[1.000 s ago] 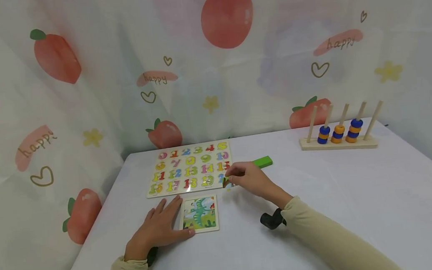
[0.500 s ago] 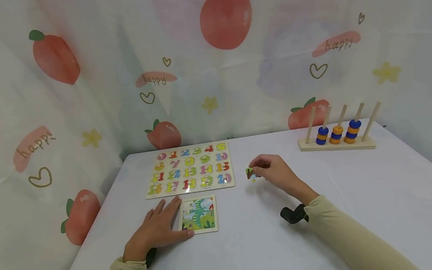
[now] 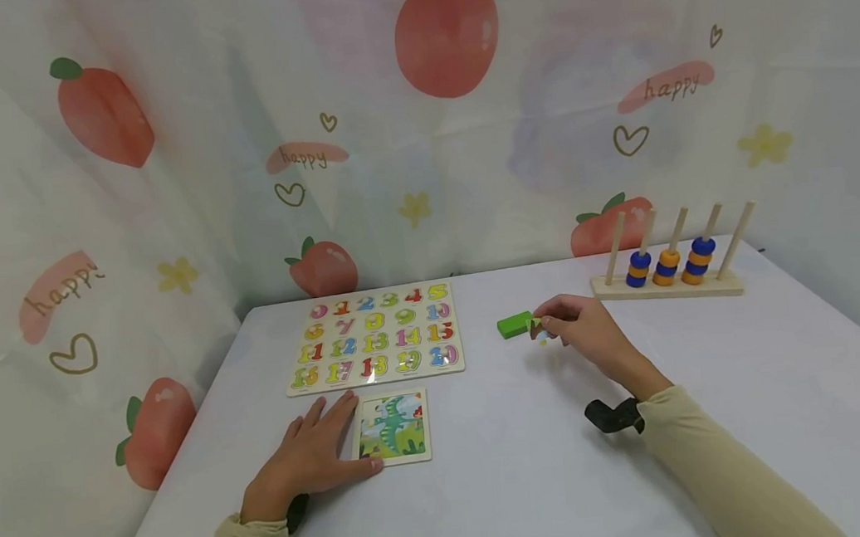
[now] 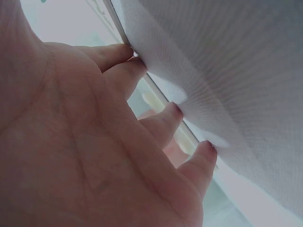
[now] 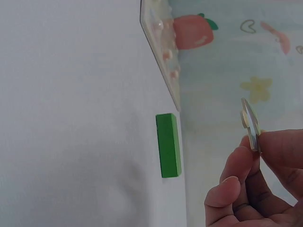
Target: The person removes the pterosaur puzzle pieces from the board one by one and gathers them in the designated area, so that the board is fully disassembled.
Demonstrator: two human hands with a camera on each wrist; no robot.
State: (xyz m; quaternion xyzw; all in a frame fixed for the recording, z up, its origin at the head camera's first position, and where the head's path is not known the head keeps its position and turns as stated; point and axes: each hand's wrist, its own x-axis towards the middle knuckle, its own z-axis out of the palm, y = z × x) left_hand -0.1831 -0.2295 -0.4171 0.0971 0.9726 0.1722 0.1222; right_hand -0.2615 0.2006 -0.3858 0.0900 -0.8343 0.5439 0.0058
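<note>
My left hand (image 3: 300, 452) lies with spread, straight fingers at the left side of a small dinosaur puzzle (image 3: 394, 425) in a light frame. Its thumb touches the lower left corner and a fingertip the upper left one. In the left wrist view, the fingertips of that hand (image 4: 104, 132) meet the white tabletop. Between thumb and fingers, my right hand (image 3: 592, 336) pinches a small jigsaw piece (image 3: 542, 330), held above the table. The piece (image 5: 252, 125) appears edge-on in the right wrist view. Just left of it in the head view lies a green block (image 3: 514, 325).
A number board (image 3: 375, 339) lies behind the dinosaur puzzle. Toward the back right of the white table (image 3: 505, 479) stands a wooden peg stand (image 3: 663, 287) with blue and orange beads. A fruit-patterned cloth (image 3: 513, 171) hangs behind and at the left.
My right hand has moved right with the jigsaw piece, away from the number board. The green block now shows left of this hand. My left hand stays at the dinosaur puzzle.
</note>
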